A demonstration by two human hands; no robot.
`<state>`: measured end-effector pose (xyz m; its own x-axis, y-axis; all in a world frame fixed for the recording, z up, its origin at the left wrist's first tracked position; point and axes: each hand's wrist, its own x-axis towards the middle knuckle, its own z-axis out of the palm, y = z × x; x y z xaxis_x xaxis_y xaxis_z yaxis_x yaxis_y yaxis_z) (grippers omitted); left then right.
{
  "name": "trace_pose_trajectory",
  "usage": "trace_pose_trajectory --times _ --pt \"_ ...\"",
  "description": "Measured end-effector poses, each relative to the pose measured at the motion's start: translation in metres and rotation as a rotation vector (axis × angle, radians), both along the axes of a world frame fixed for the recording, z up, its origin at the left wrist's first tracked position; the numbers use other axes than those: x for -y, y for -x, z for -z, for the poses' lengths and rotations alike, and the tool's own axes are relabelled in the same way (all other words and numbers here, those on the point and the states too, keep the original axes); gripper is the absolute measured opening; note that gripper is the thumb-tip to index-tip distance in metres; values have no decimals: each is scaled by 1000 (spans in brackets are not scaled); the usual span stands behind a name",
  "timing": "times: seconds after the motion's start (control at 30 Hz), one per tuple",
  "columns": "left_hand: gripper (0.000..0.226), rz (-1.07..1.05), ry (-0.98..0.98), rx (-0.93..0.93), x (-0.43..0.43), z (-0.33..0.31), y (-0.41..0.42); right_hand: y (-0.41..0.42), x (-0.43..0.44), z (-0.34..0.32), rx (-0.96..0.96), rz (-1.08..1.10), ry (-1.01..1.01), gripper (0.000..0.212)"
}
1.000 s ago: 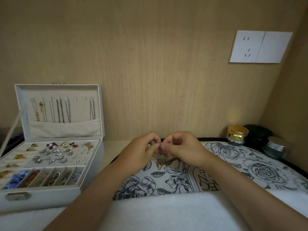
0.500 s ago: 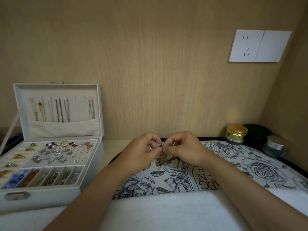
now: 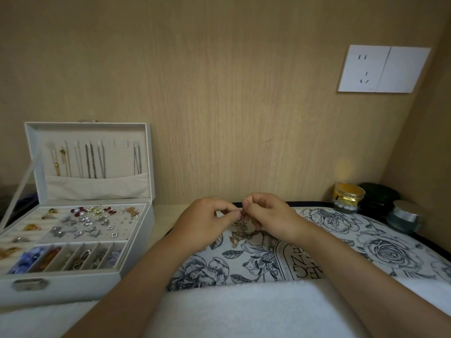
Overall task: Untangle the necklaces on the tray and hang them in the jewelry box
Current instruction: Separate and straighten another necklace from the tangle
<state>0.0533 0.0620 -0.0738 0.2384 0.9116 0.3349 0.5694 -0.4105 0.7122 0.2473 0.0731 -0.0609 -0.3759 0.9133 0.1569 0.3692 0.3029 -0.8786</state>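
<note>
The jewelry box [image 3: 73, 286] stands open at 9 o'clock from the hands, with its lid upright against the wall. Several hung chains [image 3: 95, 159] hang in a row inside the lid, their lower ends tucked behind a fabric pocket. The lower section holds earrings and small ornaments in a flat panel and a row of narrow compartments.

The left hand [image 3: 205, 223] is at the centre, fingers curled, thumb and forefinger pinching the tangled necklaces [image 3: 240, 228]. The tangle hangs from the pinch point between the two hands. Its gold-coloured lower part rests on the tray [image 3: 380, 250]. The right hand [image 3: 271, 218] meets the left at 3 o'clock, fingers curled, also pinching the tangle at its top. The fingertips of the two hands are almost touching.

The tray carries a floral print and extends toward 4 o'clock. A white towel [image 3: 231, 308] overlaps its near edge at 6 o'clock.

At 2 o'clock, three containers stand near the corner: a gold jar [image 3: 349, 197], a dark jar [image 3: 379, 198] and a silver-lidded jar [image 3: 406, 215]. A wall outlet [image 3: 383, 69] is mounted at 1 o'clock.
</note>
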Motion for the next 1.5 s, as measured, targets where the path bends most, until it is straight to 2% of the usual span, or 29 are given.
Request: trace_pose_trajectory --times 0.13,0.27,0.37,0.47,0.57,0.63,0.7,0.8,0.9,0.97,1.1,1.23,1.3,1.37,1.5 --pt "11 5 14 27 3 -2 0 -1 4 -4 92 -28 -11 30" --pt "16 9 -9 19 4 -2 -3 -3 7 -8 477 -87 -180 23" --pt "24 39 97 53 5 0 -6 -2 9 -12 659 -75 -291 11" --pt "32 77 210 102 7 -4 -8 -1 10 -13 740 32 -417 10" --pt "40 134 258 54 6 -3 -7 -4 5 -7 714 153 -613 13" --pt "45 174 271 46 7 -2 -6 -4 1 -3 585 197 -592 16" --pt "39 161 300 86 8 -2 -2 -1 -1 -3 258 194 -325 17" --pt "19 156 309 172 7 -2 3 0 -2 -10 -173 208 72 25" --pt "15 147 297 273 7 -6 6 -6 -3 -16 -583 116 304 28" --pt "16 131 265 258 6 -9 6 -11 -4 -17 -737 53 375 27" --pt "16 112 180 78 6 -8 4 -12 -3 -20 -1000 -43 427 17" --pt "22 86 168 -16 3 -3 5 -18 -4 -25 -1100 -74 420 12" --pt "22 55 142 -52 3 -4 4 -21 -4 -25 -1069 -124 426 10" --pt "19 23 103 -143 5 -7 2 -23 -3 -25 -901 -179 362 6" --pt "16 -58 -85 -499 7 -12 3 -24 -3 -25 -126 -84 34 29"
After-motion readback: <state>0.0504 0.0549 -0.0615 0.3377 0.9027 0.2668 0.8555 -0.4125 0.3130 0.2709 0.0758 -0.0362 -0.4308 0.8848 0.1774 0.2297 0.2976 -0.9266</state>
